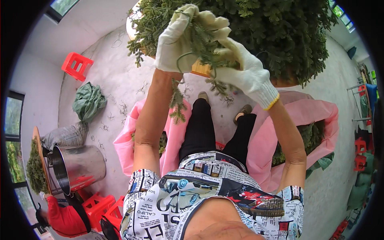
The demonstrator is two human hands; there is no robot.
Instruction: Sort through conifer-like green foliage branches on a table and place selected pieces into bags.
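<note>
Both of my hands are raised over the near edge of a wooden table [201, 69], in white knitted gloves. Between them is a green artificial fir sprig [202, 42] with a thin green stem. My left hand [175, 42] is closed round its upper part, and a loop of the stem hangs below the palm. The fingers of my right hand [246, 72] are bent around the same sprig from the right, partly hidden by needles. One sprig end [177, 105] dangles beside my left forearm. Just beyond, a large heap of fir branches [276, 36] covers the tabletop.
Pink fabric bags [296, 110] flank my legs, with green sprigs inside. To the left are a red stool [77, 66], a green sack [89, 101], a metal drum [82, 166] and a person in red [66, 218]. Wire scraps lie on the floor.
</note>
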